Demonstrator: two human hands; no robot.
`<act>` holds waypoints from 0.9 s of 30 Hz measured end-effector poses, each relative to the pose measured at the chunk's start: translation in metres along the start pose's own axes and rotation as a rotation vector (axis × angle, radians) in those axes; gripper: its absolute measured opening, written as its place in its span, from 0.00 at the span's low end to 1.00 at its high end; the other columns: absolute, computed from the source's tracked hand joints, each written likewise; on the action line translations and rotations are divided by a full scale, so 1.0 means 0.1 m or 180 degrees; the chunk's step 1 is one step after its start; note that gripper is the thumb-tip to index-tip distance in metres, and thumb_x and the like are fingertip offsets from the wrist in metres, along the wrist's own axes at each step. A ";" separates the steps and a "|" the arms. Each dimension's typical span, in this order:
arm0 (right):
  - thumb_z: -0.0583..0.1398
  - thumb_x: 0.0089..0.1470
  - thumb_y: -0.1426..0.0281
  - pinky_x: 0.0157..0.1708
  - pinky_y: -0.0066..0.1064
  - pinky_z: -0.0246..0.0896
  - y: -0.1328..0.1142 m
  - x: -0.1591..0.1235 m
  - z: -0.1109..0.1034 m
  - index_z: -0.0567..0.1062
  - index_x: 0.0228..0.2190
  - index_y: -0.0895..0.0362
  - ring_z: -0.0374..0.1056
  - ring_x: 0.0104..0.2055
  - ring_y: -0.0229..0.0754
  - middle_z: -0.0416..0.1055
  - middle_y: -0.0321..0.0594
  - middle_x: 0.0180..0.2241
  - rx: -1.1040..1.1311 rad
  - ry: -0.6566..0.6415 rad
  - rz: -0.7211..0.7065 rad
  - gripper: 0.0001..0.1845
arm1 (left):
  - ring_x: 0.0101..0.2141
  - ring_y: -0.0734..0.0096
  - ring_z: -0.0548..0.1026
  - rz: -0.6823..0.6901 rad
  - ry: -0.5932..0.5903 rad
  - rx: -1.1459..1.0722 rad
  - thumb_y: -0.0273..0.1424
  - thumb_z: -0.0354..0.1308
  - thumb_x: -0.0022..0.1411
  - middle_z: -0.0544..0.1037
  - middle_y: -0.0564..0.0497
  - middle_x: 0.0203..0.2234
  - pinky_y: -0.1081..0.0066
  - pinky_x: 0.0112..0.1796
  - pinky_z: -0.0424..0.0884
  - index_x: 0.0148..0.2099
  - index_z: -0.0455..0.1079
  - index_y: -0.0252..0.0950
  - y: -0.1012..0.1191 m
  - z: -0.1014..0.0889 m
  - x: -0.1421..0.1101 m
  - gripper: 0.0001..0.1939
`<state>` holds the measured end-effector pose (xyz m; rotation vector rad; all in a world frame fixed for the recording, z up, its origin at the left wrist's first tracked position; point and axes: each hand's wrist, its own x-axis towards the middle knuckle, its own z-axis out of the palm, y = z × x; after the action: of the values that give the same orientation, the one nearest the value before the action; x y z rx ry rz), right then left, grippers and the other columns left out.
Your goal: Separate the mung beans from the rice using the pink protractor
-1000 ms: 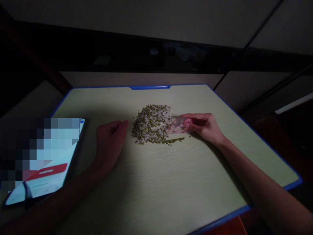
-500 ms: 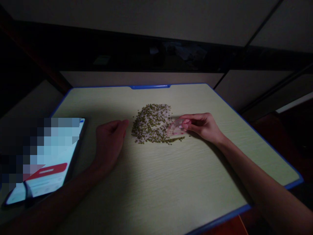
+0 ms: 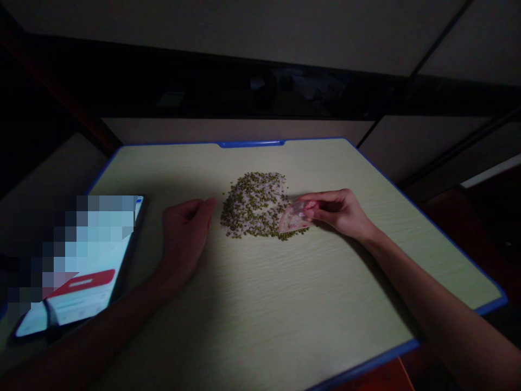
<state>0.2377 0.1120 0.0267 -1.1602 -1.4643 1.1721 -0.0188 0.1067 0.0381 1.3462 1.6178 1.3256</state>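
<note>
Screen (image 3: pixel 90 296) partly pixelated — its text unreadable.

The pale, blue-edged table (image 3: pixel 309 304) was topped by small green beans (image 3: pixel 257 191) mingled with whitish grains (image 3: pixel 235 228); a lit tablet (image 3: pixel 106 254) was placed at its left side.

The left hand (image 3: pixel 185 233) and the right hand (image 3: pixel 340 214) are both bare, with slim, smooth-looking fingers (image 3: pixel 325 195). Behind the fingers, each hand narrows to a slender, uncovered wrist. Farther back from the fingers, the bare forearms (image 3: pixel 419 277) broaden gradually, smooth in outline. Shadow hides finer detail on the left hand, including its nails.
</note>
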 end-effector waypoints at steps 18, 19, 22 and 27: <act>0.65 0.37 0.77 0.20 0.24 0.62 -0.03 0.01 -0.03 0.80 0.32 0.58 0.64 0.20 0.32 0.74 0.36 0.22 -0.0175 0.0179 -0.0050 0.15 | 0.12 0.82 0.51 0.0013 0.0000 0.0053 0.33 0.54 0.50 0.53 0.61 0.06 0.74 0.17 0.48 0.12 0.53 0.36 -0.01 -0.01 -0.02 0.20; 0.66 0.37 0.76 0.21 0.25 0.62 -0.02 0.01 -0.03 0.80 0.33 0.58 0.65 0.20 0.32 0.75 0.36 0.22 -0.0230 0.0207 -0.0070 0.15 | 0.12 0.82 0.51 0.0007 0.0003 0.0037 0.32 0.54 0.50 0.53 0.61 0.06 0.74 0.16 0.48 0.12 0.53 0.36 0.00 -0.01 -0.02 0.20; 0.66 0.36 0.75 0.22 0.28 0.64 -0.02 0.02 -0.04 0.80 0.32 0.59 0.66 0.21 0.35 0.76 0.38 0.23 -0.0469 0.0321 -0.0209 0.15 | 0.12 0.82 0.51 -0.0036 0.0013 -0.0020 0.33 0.54 0.50 0.53 0.61 0.06 0.73 0.16 0.47 0.12 0.53 0.36 0.01 -0.01 -0.02 0.19; 0.66 0.37 0.74 0.23 0.29 0.64 -0.01 0.03 -0.06 0.80 0.33 0.60 0.67 0.22 0.37 0.76 0.40 0.24 -0.0756 0.0487 -0.0338 0.14 | 0.12 0.82 0.51 0.0004 -0.0004 0.0050 0.32 0.54 0.50 0.53 0.61 0.06 0.74 0.17 0.47 0.12 0.53 0.36 0.01 -0.01 -0.02 0.20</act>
<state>0.2435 0.1159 0.0285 -1.2852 -1.5561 0.8345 -0.0192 0.1047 0.0390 1.3572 1.6299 1.3150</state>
